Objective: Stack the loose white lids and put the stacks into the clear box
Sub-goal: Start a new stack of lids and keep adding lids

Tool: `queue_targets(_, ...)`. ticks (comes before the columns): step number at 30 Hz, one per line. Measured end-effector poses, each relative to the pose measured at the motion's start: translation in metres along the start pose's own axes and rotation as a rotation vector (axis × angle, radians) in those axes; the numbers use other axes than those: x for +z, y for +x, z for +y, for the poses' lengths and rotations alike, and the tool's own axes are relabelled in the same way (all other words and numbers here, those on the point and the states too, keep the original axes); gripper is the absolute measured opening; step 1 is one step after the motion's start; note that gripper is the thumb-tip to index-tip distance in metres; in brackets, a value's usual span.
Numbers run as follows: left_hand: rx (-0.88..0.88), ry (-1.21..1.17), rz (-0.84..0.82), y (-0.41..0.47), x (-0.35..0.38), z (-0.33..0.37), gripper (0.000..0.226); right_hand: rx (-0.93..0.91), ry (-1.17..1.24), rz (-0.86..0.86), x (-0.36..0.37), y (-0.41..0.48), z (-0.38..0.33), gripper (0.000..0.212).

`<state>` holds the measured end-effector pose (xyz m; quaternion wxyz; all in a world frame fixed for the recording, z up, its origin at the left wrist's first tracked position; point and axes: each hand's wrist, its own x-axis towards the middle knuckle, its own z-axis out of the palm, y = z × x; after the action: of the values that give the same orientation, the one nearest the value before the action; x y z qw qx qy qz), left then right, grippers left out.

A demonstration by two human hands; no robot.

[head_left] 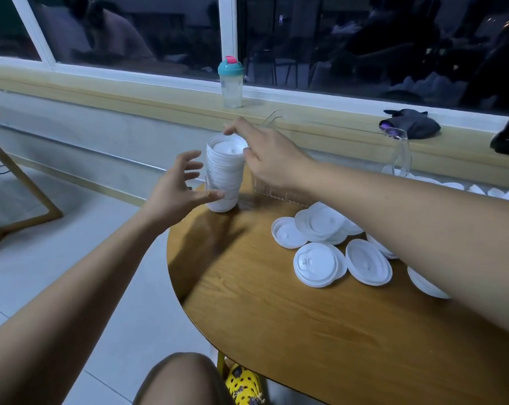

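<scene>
A tall stack of white lids [224, 173] stands upright near the far left edge of the round wooden table [276, 311]. My left hand [178, 185] is spread beside the stack, its thumb touching the stack's lower side. My right hand [265, 153] reaches over the stack's top, fingertips on the rim of the uppermost lid. The clear box [279, 194] sits just right of the stack, largely hidden behind my right forearm. Several loose white lids [317, 264] lie scattered on the table to the right.
A shaker bottle [230, 83] with a teal cap stands on the window ledge behind the table. A dark bundle [408, 124] lies on the ledge at right. A wooden stool leg [22, 185] stands at left. My knee [183, 378] and a yellow shoe [244, 387] are below the table's edge.
</scene>
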<state>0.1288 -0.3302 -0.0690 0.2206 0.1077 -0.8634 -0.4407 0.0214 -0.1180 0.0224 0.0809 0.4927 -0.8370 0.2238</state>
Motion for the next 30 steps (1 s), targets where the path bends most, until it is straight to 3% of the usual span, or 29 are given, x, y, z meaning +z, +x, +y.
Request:
queue_targets(5,0.125,0.034,0.078,-0.031,0.007,0.049,0.078,-0.025,0.061,0.075,-0.022,-0.043,-0.001,0.039)
queue_targets(13,0.295,0.085,-0.126,-0.079,0.075,0.113,0.056,0.0,0.034,0.174,-0.043,-0.152,0.03,0.024)
queue_targets(21,0.24,0.24,-0.306,-0.096,0.139,0.119,0.063,0.144,0.015,0.183,-0.042,-0.253,0.051,0.016)
queue_targets(30,0.043,0.277,-0.155,-0.118,0.177,0.102,0.086,0.213,-0.214,0.227,0.023,-0.301,0.066,0.02)
